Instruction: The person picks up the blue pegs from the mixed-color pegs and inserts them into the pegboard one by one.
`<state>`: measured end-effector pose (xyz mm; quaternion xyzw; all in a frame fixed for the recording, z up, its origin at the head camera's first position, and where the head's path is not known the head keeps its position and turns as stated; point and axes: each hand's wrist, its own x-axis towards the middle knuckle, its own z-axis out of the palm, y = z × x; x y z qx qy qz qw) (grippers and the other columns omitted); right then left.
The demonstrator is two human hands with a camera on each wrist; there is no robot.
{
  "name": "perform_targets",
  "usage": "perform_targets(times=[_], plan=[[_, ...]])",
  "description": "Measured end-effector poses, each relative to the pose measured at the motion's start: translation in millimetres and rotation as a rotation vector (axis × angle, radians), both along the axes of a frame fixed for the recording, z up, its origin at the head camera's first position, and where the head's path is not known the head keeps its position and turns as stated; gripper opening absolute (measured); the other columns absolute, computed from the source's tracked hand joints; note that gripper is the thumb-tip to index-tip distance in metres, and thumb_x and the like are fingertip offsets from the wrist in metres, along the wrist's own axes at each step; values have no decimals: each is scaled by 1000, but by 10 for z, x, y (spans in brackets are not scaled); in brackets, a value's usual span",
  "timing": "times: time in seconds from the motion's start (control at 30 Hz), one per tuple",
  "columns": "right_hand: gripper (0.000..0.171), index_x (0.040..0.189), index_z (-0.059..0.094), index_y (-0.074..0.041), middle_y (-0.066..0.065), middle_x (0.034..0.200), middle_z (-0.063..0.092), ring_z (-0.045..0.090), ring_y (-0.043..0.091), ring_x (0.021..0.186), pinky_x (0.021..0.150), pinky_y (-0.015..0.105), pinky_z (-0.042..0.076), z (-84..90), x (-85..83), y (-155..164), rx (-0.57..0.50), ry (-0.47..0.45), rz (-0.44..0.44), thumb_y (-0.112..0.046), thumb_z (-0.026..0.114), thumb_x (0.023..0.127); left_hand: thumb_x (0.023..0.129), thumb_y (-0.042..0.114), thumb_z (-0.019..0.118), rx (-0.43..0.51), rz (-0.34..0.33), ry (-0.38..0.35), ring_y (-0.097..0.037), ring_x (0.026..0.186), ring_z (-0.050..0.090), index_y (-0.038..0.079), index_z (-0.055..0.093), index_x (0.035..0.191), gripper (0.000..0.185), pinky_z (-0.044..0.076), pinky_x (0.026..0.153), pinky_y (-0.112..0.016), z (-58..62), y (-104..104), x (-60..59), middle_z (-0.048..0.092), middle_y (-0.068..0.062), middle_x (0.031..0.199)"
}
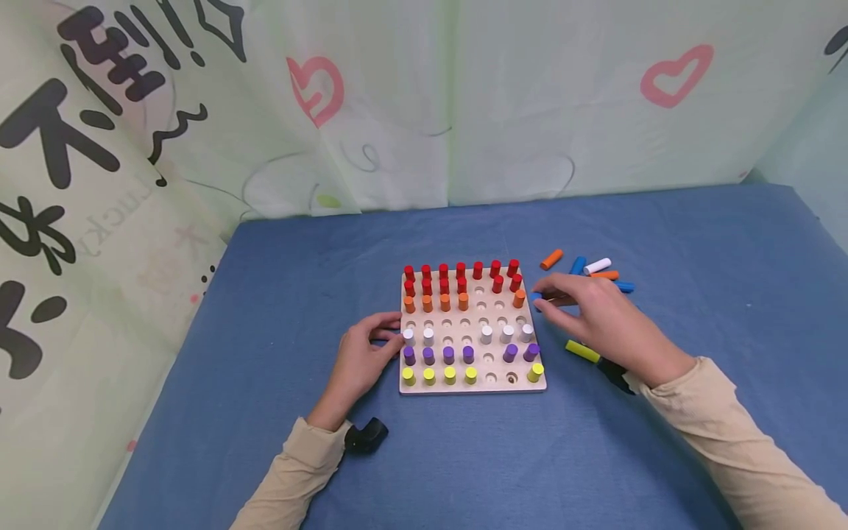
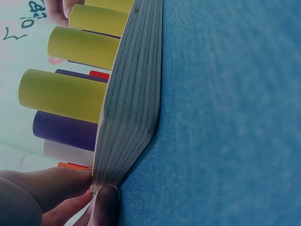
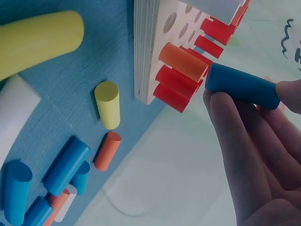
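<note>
A wooden pegboard point(image 1: 473, 390) carries upright rows of red point(image 1: 443, 272), orange point(image 1: 444, 302), white point(image 1: 486, 335), purple point(image 1: 448, 355) and yellow point(image 1: 450, 376) pegs. Between the orange and white rows, one row of holes has no pegs. My left hand point(image 1: 358, 361) holds the board's left edge; the left wrist view shows thumb and fingers at its corner. Beyond the right edge, my right hand point(image 1: 606, 316) pinches a blue peg point(image 3: 242, 86) between thumb and fingers. That peg lies tilted, apart from the table, close to the orange peg at the row's end.
Loose pegs lie right of the board: orange point(image 1: 551, 259), blue point(image 1: 578, 265), white point(image 1: 598, 266), and a yellow one point(image 1: 583, 351) nearer me. Blue cloth point(image 1: 298, 294) covers the table. A printed curtain point(image 1: 517, 132) hangs behind it and along the left.
</note>
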<state>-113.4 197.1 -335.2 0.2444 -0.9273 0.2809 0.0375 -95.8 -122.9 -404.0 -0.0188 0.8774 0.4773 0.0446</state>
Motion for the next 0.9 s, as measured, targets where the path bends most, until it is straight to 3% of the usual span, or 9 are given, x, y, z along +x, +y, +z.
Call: perform_targets(times=[0.47,0.9], plan=[[18,110,70,-3,5,102,73,73,20,90,83,44,58,6,-68,-36,-61,-47,57,-8,68,93,92,12,71,-1,4,-7,-20,100,65,9,65,129,38,58,80,-33,-3,-2,0,67,-8,122],[17,110,69,-1,8,102,73,73,20,93,84,41,58,44,-79,-100,-94,-92,86,-7,67,93,92,11,70,-2,0,-4,-20,99,66,9,65,129,37,58,79,-33,-5,-3,-1,68,-9,119]])
